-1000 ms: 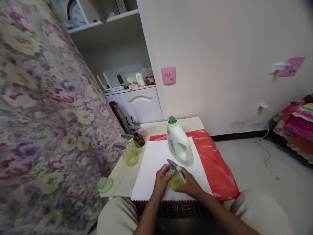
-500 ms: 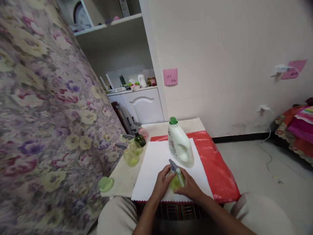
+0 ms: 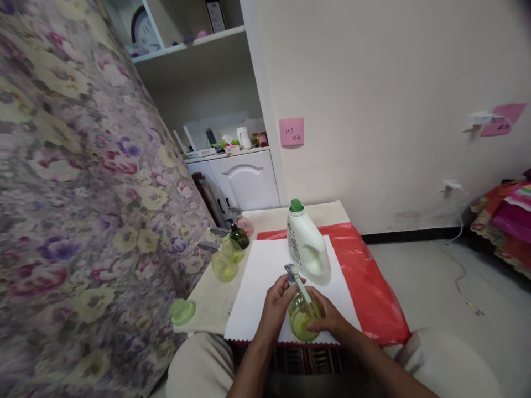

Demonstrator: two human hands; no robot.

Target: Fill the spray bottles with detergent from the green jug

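Observation:
A clear yellow-green spray bottle with a grey and pale-green spray head is held between both hands at the front of the white sheet. My left hand has its fingers closed at the bottle's neck, just under the spray head. Around the right side of the bottle's round body wraps my right hand, its thumb lying across the front. Just behind stands a large pale-green jug with a green cap, upright on the sheet.
Along the table's left side stand yellow-green spray bottles, a dark green bottle and a pink one. A green lid-like piece sits at the front left corner. Red plastic covers the right side. A floral curtain hangs close on the left.
The spray bottle has turned and tipped, so more of its round body shows and its spray head points differently. My right hand has shifted slightly right and lower along the body.

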